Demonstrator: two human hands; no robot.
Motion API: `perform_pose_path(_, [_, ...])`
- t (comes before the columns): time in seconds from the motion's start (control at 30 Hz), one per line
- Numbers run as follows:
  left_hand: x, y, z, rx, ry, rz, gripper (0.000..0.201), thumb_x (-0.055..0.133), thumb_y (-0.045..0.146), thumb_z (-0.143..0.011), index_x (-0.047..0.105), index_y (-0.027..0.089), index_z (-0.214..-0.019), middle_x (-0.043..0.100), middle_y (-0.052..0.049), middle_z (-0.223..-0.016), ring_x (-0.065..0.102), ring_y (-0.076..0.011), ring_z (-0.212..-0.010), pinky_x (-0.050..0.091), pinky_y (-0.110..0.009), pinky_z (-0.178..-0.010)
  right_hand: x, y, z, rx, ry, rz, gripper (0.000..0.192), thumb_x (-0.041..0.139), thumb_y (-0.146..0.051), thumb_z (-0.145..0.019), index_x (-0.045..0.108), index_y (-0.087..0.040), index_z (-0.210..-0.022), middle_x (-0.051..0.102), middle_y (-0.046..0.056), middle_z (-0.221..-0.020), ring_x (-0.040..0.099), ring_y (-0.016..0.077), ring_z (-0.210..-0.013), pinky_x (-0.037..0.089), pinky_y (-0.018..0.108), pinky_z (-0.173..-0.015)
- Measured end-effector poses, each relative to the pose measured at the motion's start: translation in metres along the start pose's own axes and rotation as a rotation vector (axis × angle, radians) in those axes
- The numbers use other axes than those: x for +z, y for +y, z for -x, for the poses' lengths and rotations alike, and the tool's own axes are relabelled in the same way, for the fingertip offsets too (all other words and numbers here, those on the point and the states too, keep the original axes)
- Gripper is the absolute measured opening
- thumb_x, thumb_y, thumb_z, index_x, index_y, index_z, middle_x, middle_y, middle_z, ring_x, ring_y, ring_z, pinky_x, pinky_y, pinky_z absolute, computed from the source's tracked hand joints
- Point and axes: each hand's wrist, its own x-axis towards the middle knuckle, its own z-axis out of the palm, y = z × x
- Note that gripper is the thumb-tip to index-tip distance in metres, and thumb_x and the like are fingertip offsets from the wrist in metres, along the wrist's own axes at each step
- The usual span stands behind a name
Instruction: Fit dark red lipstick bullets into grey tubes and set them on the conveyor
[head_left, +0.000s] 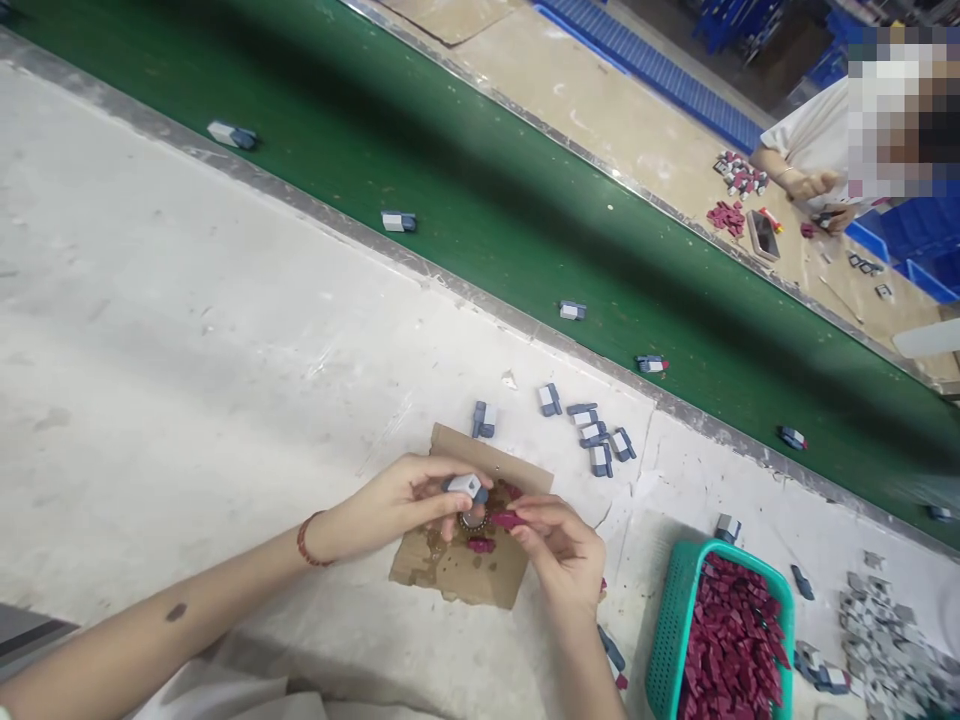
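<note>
Left hand (409,500) pinches a small grey-and-white plastic block (465,487); right hand (559,545) pinches a small dark-red plastic piece (506,519), both over a brown cardboard scrap (450,575) on the white worktop (187,330). Teal plastic basket (667,630) of red pieces sits near the worktop's right edge. Finished blocks ride the green conveyor belt (465,170) along the far edge.

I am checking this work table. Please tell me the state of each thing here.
left hand: holds a grey part
right hand: pinches a red piece
teal basket: full of red pieces
cardboard sheet: flat, stained
green belt: carries spaced grey parts
</note>
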Motion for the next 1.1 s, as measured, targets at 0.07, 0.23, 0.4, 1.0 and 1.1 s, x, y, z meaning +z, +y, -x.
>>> perform_pose_path(0.07, [0.003,0.0,0.001,0.031,-0.083,-0.004,0.036,0.063,0.048,-0.082,0.065,0.015,-0.097,0.066,-0.003,-0.072,0.056,-0.0127,-0.051,0.047,-0.025,-0.052,0.0,-0.002,-0.001,0.025,0.027,-0.095,0.008,0.076,-0.031,-0.079,0.076,-0.024,-0.081,0.076,0.007,-0.082,0.072,0.0215,-0.08,0.061,0.032,-0.066])
perform_pose_path(0.23, [0.006,0.0,0.001,0.061,-0.195,-0.072,0.036,0.058,0.052,-0.086,0.059,0.016,-0.084,0.052,0.001,-0.061,0.045,-0.0116,-0.052,0.035,-0.022,-0.048,0.006,-0.008,-0.003,0.023,0.038,-0.176,0.011,0.078,-0.034,-0.078,0.076,-0.024,-0.081,0.077,0.006,-0.08,0.073,0.0206,-0.079,0.062,0.032,-0.067])
perform_pose_path(0.4, [0.007,0.001,0.002,0.073,-0.203,-0.139,0.036,0.056,0.053,-0.086,0.058,0.017,-0.081,0.051,0.0,-0.066,0.046,-0.0134,-0.057,0.037,-0.023,-0.053,0.007,-0.008,0.0,0.064,0.017,-0.143,0.011,0.078,-0.034,-0.078,0.076,-0.023,-0.08,0.076,0.006,-0.081,0.072,0.0203,-0.077,0.062,0.031,-0.064])
perform_pose_path(1.0, [0.01,-0.01,0.003,0.219,-0.125,-0.353,0.032,0.049,0.043,-0.093,0.066,0.016,-0.091,0.065,-0.005,-0.08,0.055,-0.0167,-0.066,0.041,-0.023,-0.057,0.007,-0.004,0.004,-0.053,-0.037,0.109,0.005,0.071,-0.021,-0.082,0.072,-0.021,-0.077,0.074,0.006,-0.082,0.07,0.0183,-0.075,0.057,0.029,-0.068])
perform_pose_path(1.1, [0.012,-0.007,0.003,0.238,-0.107,-0.412,0.03,0.047,0.04,-0.094,0.065,0.017,-0.088,0.068,-0.005,-0.082,0.06,-0.0184,-0.071,0.045,-0.023,-0.062,0.007,-0.007,0.004,-0.085,-0.015,0.155,0.007,0.069,-0.018,-0.083,0.071,-0.022,-0.077,0.073,0.005,-0.083,0.07,0.0179,-0.077,0.057,0.029,-0.071])
